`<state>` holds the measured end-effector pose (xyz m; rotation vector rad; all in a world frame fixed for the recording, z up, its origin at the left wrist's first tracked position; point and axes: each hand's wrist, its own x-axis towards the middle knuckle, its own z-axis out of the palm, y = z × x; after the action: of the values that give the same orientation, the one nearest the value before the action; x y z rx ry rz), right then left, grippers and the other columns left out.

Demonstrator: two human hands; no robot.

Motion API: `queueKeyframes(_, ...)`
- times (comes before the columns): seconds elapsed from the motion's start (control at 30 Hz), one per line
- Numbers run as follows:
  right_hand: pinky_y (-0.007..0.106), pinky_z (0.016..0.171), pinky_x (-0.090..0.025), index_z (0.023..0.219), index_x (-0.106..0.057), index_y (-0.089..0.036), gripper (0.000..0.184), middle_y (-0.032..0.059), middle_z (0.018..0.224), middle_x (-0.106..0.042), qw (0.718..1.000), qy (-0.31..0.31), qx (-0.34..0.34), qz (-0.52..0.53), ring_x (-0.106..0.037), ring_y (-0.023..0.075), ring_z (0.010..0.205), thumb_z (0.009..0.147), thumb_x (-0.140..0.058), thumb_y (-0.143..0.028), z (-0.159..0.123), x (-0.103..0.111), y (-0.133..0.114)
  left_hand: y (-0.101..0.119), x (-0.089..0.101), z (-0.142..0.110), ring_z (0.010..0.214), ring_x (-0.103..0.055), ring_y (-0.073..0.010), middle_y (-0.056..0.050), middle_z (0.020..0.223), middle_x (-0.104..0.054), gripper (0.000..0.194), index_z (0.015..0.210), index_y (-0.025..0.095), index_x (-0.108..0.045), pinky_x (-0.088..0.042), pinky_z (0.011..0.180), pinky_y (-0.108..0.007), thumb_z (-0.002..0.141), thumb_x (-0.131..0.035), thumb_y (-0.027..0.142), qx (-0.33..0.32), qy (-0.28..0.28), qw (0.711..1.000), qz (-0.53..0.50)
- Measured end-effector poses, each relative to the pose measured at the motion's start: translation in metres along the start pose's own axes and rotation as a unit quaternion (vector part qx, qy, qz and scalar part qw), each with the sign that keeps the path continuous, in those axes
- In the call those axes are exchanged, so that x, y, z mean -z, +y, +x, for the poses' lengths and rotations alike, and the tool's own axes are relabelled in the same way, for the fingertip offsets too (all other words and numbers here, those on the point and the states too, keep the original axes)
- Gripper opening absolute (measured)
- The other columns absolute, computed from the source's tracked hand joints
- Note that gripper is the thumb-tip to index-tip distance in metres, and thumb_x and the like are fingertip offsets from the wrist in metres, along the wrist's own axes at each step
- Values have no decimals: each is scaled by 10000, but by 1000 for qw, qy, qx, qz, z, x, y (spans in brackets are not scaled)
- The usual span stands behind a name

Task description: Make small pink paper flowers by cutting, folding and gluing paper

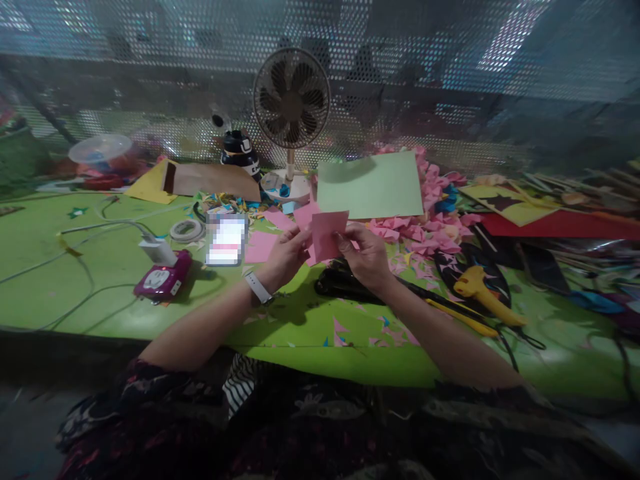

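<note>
Both hands hold up a pink paper piece (327, 235) over the green table (285, 327). My right hand (367, 257) pinches its right side, thumb on the near face. At the left edge are the closed fingers of my left hand (287, 257), which wears a watch at the wrist. More pink paper sheets (260, 247) lie behind and beside the left hand. Below my right hand is a long black tool (345, 283), partly covered by the forearm. Small pink scraps (340, 330) are scattered in front of the hands.
A fan (291, 100) stands at the back beside a dark bottle (240, 153). A pale green sheet (373, 187) rests on a heap of pink paper pieces (435, 180). Left are a lit phone (227, 240), tape roll (187, 231) and purple power socket (163, 277); right, a yellow glue gun (487, 297).
</note>
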<state>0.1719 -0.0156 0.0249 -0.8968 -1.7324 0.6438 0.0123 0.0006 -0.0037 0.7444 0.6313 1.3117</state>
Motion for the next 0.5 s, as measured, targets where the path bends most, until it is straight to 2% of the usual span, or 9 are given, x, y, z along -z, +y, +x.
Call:
queueKeyframes(0.1,301,648,-476,750,-612,-221,444,31,778,-635,999,2,-36,15,-564,170,700,836,-608,-656,2,-2,1,0,-5,-4,527,-544,-51,33,656,-639,93,840,181,-683,-440,531,-168,781,-753,200,0,-7,1000,-2)
queueKeyframes(0.23,272,615,-461,836,-584,-218,431,13,774,-640,996,-10,-86,30,-586,154,678,813,-646,-643,2,-5,6,-1,-11,-10,543,-555,-58,28,709,-658,107,892,201,-666,-447,537,-181,814,-731,233,-7,2,1000,3)
queueKeyframes(0.37,285,628,-470,996,-553,-218,425,-7,721,-632,995,-5,-99,19,-602,164,664,836,-650,-600,0,-7,9,-5,-11,-11,659,-627,-91,9,804,-696,140,950,214,-657,-492,624,-212,834,-713,271,-16,16,1000,-9)
queueKeyframes(0.5,317,693,-489,1176,-533,-202,474,-21,668,-613,997,-6,-81,-14,-625,183,681,871,-637,-549,-2,-7,8,-8,-11,-10,808,-666,-128,-15,936,-723,163,982,217,-645,-525,744,-250,847,-697,292,-24,31,999,-38)
